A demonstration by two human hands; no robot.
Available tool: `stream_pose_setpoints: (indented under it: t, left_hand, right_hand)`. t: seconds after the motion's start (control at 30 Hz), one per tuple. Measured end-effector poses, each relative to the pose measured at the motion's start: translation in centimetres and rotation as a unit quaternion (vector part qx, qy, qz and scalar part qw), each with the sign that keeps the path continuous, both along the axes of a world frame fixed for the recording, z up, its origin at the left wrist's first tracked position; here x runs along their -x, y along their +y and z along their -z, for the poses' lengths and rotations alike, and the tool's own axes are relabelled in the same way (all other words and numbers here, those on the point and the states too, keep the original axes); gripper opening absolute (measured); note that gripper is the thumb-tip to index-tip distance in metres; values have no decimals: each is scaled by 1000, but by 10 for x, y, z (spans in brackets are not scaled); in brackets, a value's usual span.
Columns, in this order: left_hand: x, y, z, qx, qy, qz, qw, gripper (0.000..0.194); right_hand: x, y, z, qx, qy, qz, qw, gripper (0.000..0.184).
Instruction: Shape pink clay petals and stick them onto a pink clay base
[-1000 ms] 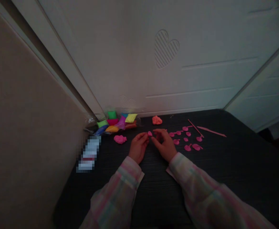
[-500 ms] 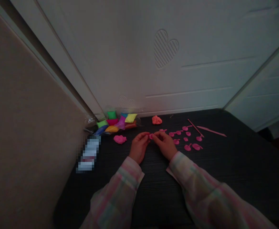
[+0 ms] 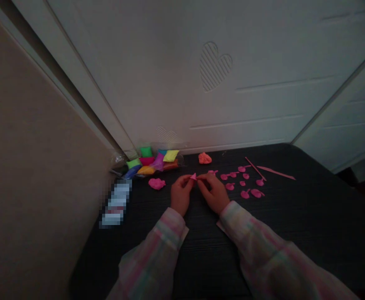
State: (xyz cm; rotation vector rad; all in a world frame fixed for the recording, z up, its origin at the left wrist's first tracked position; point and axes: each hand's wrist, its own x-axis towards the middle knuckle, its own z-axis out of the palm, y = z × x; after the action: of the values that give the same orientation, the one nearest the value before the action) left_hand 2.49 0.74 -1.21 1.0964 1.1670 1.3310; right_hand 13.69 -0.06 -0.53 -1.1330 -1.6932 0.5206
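Note:
Between my two hands is a small pink piece of modelling clay (image 3: 193,177), now a pointed, cone-like shape. My left hand (image 3: 181,194) pinches it from the left between thumb and fingers. From the other side, the fingertips of my right hand (image 3: 214,193) are pinched together at its right edge. Several flattened pink clay pieces (image 3: 257,193), some with thin tails, lie on the dark table to the right of my right hand. A larger pink clay lump (image 3: 156,183) rests left of my left hand.
Behind my hands sits an orange clay lump (image 3: 204,158). Clear bags of coloured clay packets (image 3: 147,170) lie at the back left, above a blurred-out pale item (image 3: 116,204). A thin pink stick (image 3: 255,168) and a flat pink tool (image 3: 276,172) lie back right. A white panel (image 3: 157,83) borders the table.
The pink clay piece between my fingers has turned and shows a pointed shape instead of a rounded one. My right fingertips have shifted slightly left; the view has moved a little.

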Motion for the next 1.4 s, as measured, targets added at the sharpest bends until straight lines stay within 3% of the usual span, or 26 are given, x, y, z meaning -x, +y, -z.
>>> stream_pose_setpoints:
  t: [0.17,0.33,0.53,0.77,1.07,1.4]
  left_hand:
    - [4,2,-1,18,18,26,999,18]
    - [4,0,-7,1,52,80,995,10]
    - [5,3,-1,11,-4,26,1000,14]
    - [5,0,-2,-12,54,31,998,24]
    - [6,-1,-5,-1,103,33,994,26]
    - [6,-2,-8,7,84,27,996,25]
  right_hand:
    - [-2,5,4,64,86,29,994,25]
    - [-3,10,5,152,137,-58,977,18]
    - [-2,11,5,201,191,-53,959,18]
    - [0,11,6,185,173,-29,967,21]
    - [2,5,6,118,54,30,991,20]
    - [0,4,0,90,55,4,994,18]
